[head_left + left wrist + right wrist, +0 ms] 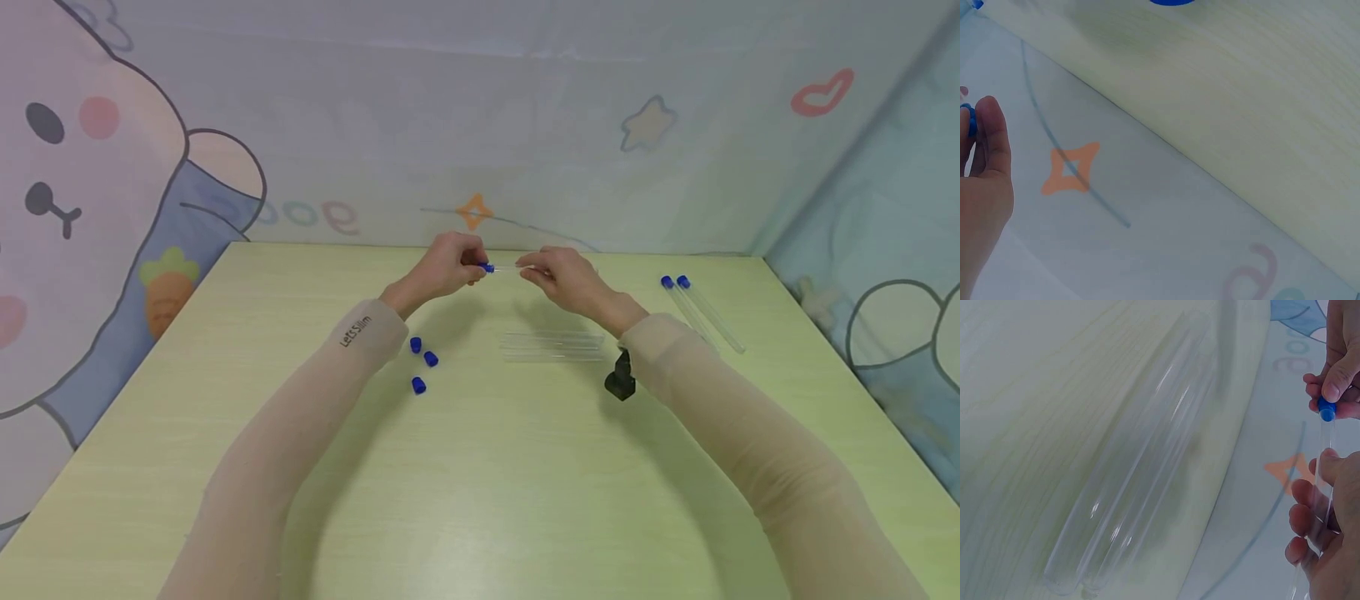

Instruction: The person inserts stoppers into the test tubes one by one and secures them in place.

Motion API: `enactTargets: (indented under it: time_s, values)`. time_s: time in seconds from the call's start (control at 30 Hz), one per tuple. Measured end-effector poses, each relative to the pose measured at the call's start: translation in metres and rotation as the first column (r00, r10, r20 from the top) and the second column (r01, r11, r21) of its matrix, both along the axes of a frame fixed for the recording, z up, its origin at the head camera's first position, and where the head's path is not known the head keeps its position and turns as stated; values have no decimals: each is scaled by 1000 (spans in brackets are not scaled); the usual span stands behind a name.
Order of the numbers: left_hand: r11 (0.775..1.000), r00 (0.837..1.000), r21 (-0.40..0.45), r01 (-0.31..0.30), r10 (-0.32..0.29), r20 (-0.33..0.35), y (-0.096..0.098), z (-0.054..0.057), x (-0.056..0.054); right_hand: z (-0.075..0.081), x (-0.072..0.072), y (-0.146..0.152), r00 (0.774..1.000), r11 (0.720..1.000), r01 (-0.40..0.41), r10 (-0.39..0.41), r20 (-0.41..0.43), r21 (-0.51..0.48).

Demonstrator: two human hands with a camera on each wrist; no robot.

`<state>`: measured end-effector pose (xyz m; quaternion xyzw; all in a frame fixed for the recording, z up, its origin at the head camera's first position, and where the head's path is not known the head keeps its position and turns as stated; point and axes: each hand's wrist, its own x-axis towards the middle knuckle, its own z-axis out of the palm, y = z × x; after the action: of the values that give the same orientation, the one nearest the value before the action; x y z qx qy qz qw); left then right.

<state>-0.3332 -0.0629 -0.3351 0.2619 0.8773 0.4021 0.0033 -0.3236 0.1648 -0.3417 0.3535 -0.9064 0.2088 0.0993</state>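
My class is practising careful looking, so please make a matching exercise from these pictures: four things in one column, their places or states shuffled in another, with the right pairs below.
Things
1. Left hand
2. Three loose caps
3. Right hand
4. Two capped tubes

Places or states
A. On the table, right of both hands
B. Holding a clear tube
C. Pinching a blue cap
D. On the table, near the left sleeve

Right pairs: 1-C, 2-D, 3-B, 4-A
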Motion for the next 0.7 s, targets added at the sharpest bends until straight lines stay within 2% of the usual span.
enactTargets:
  time_s: [0.37, 0.7]
  values:
    - [1000, 1000, 14, 2, -2, 22, 1, 0, 1, -2, 2, -3, 999, 1000, 2, -3, -52, -9]
    - [1000, 1000, 14, 6, -7, 27, -2, -2, 1, -2, 0, -2, 999, 1000, -21, 21, -41, 0]
